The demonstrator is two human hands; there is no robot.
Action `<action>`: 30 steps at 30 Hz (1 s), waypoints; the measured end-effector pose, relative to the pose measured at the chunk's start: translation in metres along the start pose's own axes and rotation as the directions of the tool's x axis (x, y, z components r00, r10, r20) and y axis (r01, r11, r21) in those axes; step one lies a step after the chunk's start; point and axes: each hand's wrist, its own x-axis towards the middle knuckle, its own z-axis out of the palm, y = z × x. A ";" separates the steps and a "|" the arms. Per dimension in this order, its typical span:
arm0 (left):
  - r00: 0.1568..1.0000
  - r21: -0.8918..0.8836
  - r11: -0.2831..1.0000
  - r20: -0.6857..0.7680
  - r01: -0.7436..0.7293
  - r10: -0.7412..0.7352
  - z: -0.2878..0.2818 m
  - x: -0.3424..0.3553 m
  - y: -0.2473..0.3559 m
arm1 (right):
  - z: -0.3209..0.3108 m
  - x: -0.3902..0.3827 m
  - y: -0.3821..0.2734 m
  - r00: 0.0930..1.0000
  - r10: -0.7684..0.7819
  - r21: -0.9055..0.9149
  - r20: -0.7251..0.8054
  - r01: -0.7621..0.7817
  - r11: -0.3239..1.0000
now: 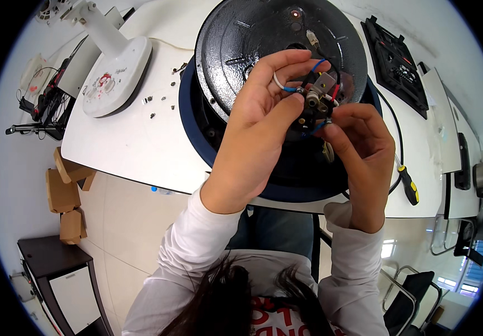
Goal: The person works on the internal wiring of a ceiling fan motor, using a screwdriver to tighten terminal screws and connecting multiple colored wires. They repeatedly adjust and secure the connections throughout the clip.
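Observation:
My left hand (258,129) is closed round the left side of a small metal-and-black component (317,89) with blue, white, red and black wires, thumb pressed beside its centre. My right hand (365,145) pinches at the component's lower right, near a blue wire and a small metal terminal. Behind them a glossy black round metal plate (230,39) tilts over a dark blue round housing (194,120) on the white table (101,145). A yellow-and-black screwdriver (409,185) lies to the right of the housing, beside a black cable.
A white stand (115,78) is at left, with scattered small screws (152,115) near it. An open black toolcase (393,61) lies back right. Cardboard boxes (62,190) and a dark cabinet (56,257) are on the left floor side; chairs (409,291) stand at right.

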 end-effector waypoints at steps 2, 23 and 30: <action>1.000 0.058 0.998 0.009 -0.023 0.022 0.000 -0.001 -0.002 | 0.001 0.000 -0.002 1.000 0.001 -0.008 -0.014 -0.001 1.000; 0.993 0.008 0.996 0.073 -0.092 0.091 -0.006 -0.007 -0.009 | 0.004 -0.003 -0.003 0.997 0.047 -0.100 -0.060 -0.053 0.994; 0.996 0.091 0.994 0.064 -0.059 0.053 -0.007 -0.009 -0.007 | 0.004 -0.002 -0.001 0.999 0.035 -0.027 -0.009 -0.035 0.999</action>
